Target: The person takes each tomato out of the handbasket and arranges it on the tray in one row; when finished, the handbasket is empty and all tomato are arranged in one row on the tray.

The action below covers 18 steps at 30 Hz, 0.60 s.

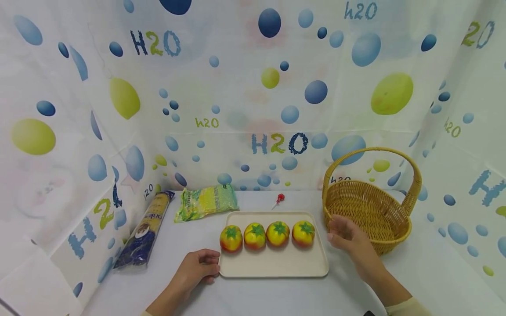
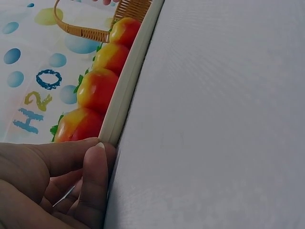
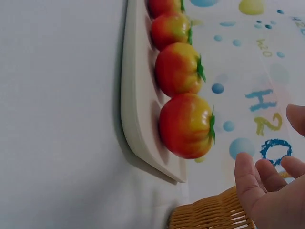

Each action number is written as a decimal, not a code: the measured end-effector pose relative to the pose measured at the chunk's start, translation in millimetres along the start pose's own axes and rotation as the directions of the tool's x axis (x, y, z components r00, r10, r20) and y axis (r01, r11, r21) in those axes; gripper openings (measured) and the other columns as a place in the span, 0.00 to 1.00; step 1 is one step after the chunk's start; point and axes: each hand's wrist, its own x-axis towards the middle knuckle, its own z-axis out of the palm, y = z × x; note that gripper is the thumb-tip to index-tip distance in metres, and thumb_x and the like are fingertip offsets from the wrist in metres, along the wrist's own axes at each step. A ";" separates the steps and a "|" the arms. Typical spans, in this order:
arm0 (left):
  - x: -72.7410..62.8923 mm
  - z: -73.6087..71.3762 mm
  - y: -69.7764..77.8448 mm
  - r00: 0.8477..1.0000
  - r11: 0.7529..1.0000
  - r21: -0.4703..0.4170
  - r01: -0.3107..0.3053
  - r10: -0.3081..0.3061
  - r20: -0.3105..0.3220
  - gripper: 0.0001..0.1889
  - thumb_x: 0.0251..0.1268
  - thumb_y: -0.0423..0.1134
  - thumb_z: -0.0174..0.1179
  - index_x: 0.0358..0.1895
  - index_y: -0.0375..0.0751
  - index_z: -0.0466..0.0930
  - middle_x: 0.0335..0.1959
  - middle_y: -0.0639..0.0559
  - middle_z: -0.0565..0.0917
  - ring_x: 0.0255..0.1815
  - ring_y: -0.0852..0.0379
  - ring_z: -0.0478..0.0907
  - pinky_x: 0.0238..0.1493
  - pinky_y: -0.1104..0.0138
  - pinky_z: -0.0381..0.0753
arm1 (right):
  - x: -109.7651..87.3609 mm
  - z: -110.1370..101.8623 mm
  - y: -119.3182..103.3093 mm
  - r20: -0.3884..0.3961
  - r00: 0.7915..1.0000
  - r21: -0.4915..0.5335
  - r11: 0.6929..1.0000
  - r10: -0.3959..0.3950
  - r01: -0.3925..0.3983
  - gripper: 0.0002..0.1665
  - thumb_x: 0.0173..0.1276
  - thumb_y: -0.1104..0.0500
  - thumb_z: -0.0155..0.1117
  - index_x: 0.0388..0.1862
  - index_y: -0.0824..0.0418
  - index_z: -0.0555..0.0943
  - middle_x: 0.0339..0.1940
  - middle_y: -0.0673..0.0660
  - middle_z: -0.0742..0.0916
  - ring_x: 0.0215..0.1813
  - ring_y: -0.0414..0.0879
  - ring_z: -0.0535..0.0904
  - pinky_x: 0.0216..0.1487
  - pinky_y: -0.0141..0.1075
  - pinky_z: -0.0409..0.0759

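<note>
A cream rectangular tray (image 1: pixel 273 267) lies on the table, bearing a row of several yellow-red tomatoes (image 1: pixel 279 233) with green leafy tops. My left hand (image 1: pixel 196 271) pinches the tray's left edge near the front corner, thumb and forefinger meeting there in the left wrist view. Past the tray's right side, my right hand (image 1: pixel 352 242) is raised with relaxed, spread fingers and holds nothing. It is between the tray and a wicker basket (image 1: pixel 365 210) with a tall handle, overlapping the basket's near left rim in the head view. Whether it touches the rim, I cannot tell.
A green-yellow packet (image 1: pixel 207 202) lies behind the tray to the left. Further left is a long blue-and-gold bag (image 1: pixel 144 230) against the side wall. A red lollipop (image 1: pixel 280 198) lies behind the tray. Patterned sheets enclose the table's back and sides.
</note>
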 end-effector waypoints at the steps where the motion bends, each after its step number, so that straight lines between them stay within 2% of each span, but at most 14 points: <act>1: -0.1 0.0 0.3 1.000 1.000 -0.002 -0.003 0.003 0.000 0.21 0.55 0.25 0.71 0.54 0.30 0.82 0.40 0.46 0.84 0.32 0.56 0.84 0.32 0.61 0.87 | -0.8 0.8 0.1 0.002 1.000 -0.002 1.000 0.004 -0.004 0.41 0.69 0.59 0.70 0.77 0.62 0.64 0.70 0.65 0.74 0.67 0.53 0.72 0.56 0.27 0.79; 10: 1.4 -1.1 -0.2 1.000 1.000 -0.010 -0.009 0.009 0.015 0.22 0.55 0.26 0.72 0.55 0.30 0.82 0.40 0.45 0.84 0.32 0.56 0.85 0.32 0.61 0.87 | -8.4 7.3 -3.3 -0.014 1.000 -0.129 0.992 -0.018 0.016 0.39 0.71 0.58 0.68 0.76 0.62 0.65 0.72 0.64 0.74 0.73 0.59 0.70 0.59 0.24 0.75; 14: 1.3 0.4 -2.0 1.000 1.000 0.003 0.011 -0.011 0.009 0.22 0.55 0.26 0.72 0.55 0.30 0.82 0.40 0.46 0.84 0.32 0.56 0.84 0.33 0.60 0.87 | -10.1 8.3 -2.3 -0.009 1.000 -0.141 0.990 -0.007 0.006 0.40 0.71 0.54 0.68 0.77 0.62 0.64 0.73 0.64 0.73 0.74 0.59 0.69 0.68 0.37 0.75; 18: 0.3 1.8 -2.4 1.000 1.000 0.020 0.024 -0.024 0.008 0.21 0.55 0.26 0.72 0.55 0.31 0.82 0.40 0.46 0.84 0.32 0.56 0.84 0.33 0.60 0.87 | -11.7 9.9 0.6 -0.007 0.999 -0.182 0.983 -0.035 0.033 0.41 0.73 0.51 0.67 0.78 0.63 0.62 0.75 0.64 0.71 0.77 0.60 0.65 0.75 0.52 0.67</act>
